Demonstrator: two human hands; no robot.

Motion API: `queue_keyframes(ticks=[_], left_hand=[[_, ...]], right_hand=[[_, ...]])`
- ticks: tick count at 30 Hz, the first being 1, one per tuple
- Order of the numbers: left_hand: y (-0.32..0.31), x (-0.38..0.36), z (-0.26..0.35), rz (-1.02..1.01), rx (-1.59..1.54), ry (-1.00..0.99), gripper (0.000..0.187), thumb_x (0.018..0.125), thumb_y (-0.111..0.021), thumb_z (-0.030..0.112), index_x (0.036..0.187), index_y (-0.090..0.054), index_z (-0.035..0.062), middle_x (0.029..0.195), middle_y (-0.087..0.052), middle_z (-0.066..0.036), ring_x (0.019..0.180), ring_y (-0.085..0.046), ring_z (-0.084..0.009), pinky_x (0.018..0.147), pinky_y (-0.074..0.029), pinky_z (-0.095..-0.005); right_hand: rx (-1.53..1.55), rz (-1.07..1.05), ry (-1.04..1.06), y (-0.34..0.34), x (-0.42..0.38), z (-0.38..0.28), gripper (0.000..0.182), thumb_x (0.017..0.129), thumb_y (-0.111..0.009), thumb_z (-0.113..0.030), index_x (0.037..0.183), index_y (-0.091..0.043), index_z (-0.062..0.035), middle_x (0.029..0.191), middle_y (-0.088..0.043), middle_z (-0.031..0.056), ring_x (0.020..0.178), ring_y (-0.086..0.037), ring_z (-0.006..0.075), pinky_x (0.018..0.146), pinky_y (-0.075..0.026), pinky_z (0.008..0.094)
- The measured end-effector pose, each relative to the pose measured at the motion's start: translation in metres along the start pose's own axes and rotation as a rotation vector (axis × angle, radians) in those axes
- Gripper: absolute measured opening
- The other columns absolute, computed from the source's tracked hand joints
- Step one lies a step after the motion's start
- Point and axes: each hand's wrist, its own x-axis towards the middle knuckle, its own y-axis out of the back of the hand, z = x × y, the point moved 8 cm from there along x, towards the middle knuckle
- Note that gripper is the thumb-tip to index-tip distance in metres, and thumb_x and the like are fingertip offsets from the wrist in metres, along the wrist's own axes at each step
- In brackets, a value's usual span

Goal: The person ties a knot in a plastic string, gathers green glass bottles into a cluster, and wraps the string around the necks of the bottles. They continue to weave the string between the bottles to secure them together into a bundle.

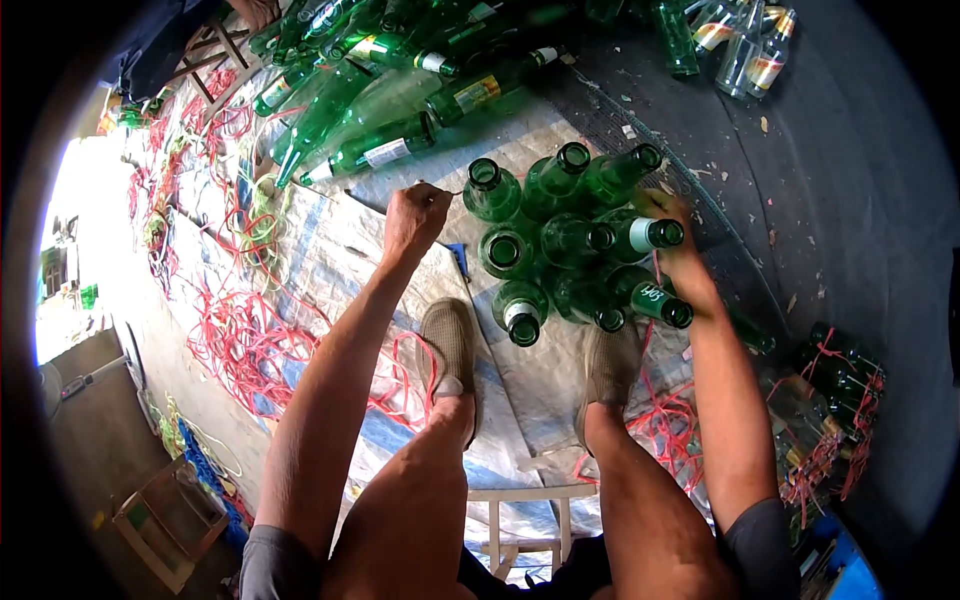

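A tight cluster of several green glass bottles [570, 240] stands upright on the ground sheet between my hands, mouths facing up. My left hand [418, 215] is closed in a pinch at the cluster's left side. From its fingertips a short piece of thin string [455, 192] runs to the bottles. On the opposite side my right hand [672, 232] is closed against the cluster, its fingers partly hidden by bottle necks. Pink plastic string [647, 365] hangs below that hand and trails toward a tangle near my right foot.
Many loose green bottles [385, 140] lie at the back left. Clear bottles [745, 60] lie at the back right. Tangled pink string [245, 335] covers the sheet at left. String-tied bottles [845, 365] sit at right. Another person's hand [258, 12] shows at the top left.
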Motion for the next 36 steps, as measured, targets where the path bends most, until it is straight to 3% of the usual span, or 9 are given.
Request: queue_keyframes(ticks=[8,10,14,18,22,24,29,31,36], left_hand=[[-0.017,-0.019,-0.012,-0.052,-0.072,0.025,0.034,0.088,-0.068,0.029,0.093,-0.075,-0.0043,0.072,-0.069,-0.018,0.065,-0.065,-0.0232,0.064,-0.051,-0.039],[-0.023,-0.028,-0.011,-0.077,-0.107,0.024,0.033,0.089,-0.069,0.028,0.091,-0.073,-0.005,0.071,-0.068,-0.016,0.065,-0.063,-0.02,0.063,-0.049,-0.0376],[-0.032,-0.042,-0.004,-0.071,-0.27,-0.02,0.03,0.093,-0.069,0.025,0.092,-0.073,-0.0052,0.071,-0.066,-0.011,0.066,-0.06,-0.017,0.063,-0.047,-0.0354],[-0.036,-0.049,-0.005,-0.066,-0.325,-0.029,0.028,0.094,-0.066,0.022,0.095,-0.073,-0.0052,0.073,-0.065,-0.008,0.069,-0.059,-0.0147,0.064,-0.046,-0.033],[-0.036,-0.06,-0.01,-0.079,-0.314,0.038,0.028,0.095,-0.065,0.022,0.095,-0.073,-0.0044,0.07,-0.062,-0.006,0.066,-0.056,-0.0129,0.061,-0.045,-0.0318],[-0.036,-0.065,-0.014,-0.086,-0.315,0.04,0.028,0.096,-0.064,0.023,0.095,-0.073,-0.0042,0.068,-0.06,-0.004,0.065,-0.053,-0.0117,0.06,-0.043,-0.0311],[-0.038,-0.082,-0.023,-0.12,-0.35,0.072,0.029,0.097,-0.065,0.023,0.095,-0.072,-0.0046,0.067,-0.057,-0.001,0.065,-0.05,-0.0088,0.058,-0.041,-0.0297],[-0.04,-0.089,-0.027,-0.139,-0.327,0.107,0.029,0.1,-0.064,0.024,0.097,-0.071,-0.0042,0.07,-0.057,0.0,0.066,-0.05,-0.008,0.059,-0.041,-0.0289],[-0.038,-0.101,-0.018,-0.145,-0.464,0.138,0.031,0.103,-0.061,0.024,0.097,-0.07,-0.0045,0.072,-0.055,0.002,0.067,-0.048,-0.0078,0.059,-0.039,-0.0274]], right_hand=[[0.16,-0.029,-0.142,-0.005,-0.01,0.031,0.018,0.097,-0.068,-0.015,0.1,-0.076,0.0019,0.083,-0.069,0.0013,0.071,-0.06,0.0091,0.062,-0.047,0.0273],[0.156,-0.018,-0.04,-0.006,-0.016,0.041,0.015,0.095,-0.065,-0.009,0.101,-0.075,0.0006,0.084,-0.069,0.0015,0.072,-0.062,0.0102,0.061,-0.049,0.0286],[0.28,0.004,-0.276,-0.002,-0.032,0.067,0.02,0.092,-0.058,0.0,0.103,-0.075,-0.0015,0.086,-0.07,0.0021,0.074,-0.064,0.0121,0.062,-0.052,0.0305],[0.209,0.045,-0.147,0.003,-0.043,0.063,0.02,0.093,-0.057,-0.005,0.102,-0.074,-0.0016,0.084,-0.068,0.001,0.074,-0.062,0.011,0.063,-0.05,0.0303],[0.079,0.06,-0.178,0.018,-0.058,0.076,0.022,0.098,-0.06,-0.015,0.107,-0.073,0.0004,0.087,-0.067,0.0024,0.076,-0.06,0.0102,0.065,-0.048,0.0306],[-0.083,0.047,-0.008,0.021,-0.063,0.071,0.024,0.099,-0.064,-0.021,0.106,-0.073,0.0007,0.092,-0.067,0.0055,0.083,-0.061,0.0128,0.071,-0.049,0.0313],[0.406,0.34,-0.377,0.007,-0.112,0.076,0.018,0.097,-0.062,-0.011,0.109,-0.07,-0.0007,0.099,-0.068,0.0058,0.088,-0.063,0.016,0.079,-0.05,0.0308],[0.156,0.293,-0.339,0.009,-0.135,0.091,0.02,0.095,-0.06,-0.007,0.112,-0.069,-0.001,0.104,-0.068,0.0057,0.091,-0.063,0.0156,0.081,-0.05,0.0303],[-0.378,0.207,-0.401,0.016,-0.162,0.121,0.024,0.095,-0.057,-0.007,0.116,-0.066,-0.0001,0.114,-0.069,0.0168,0.106,-0.064,0.033,0.093,-0.051,0.0416]])
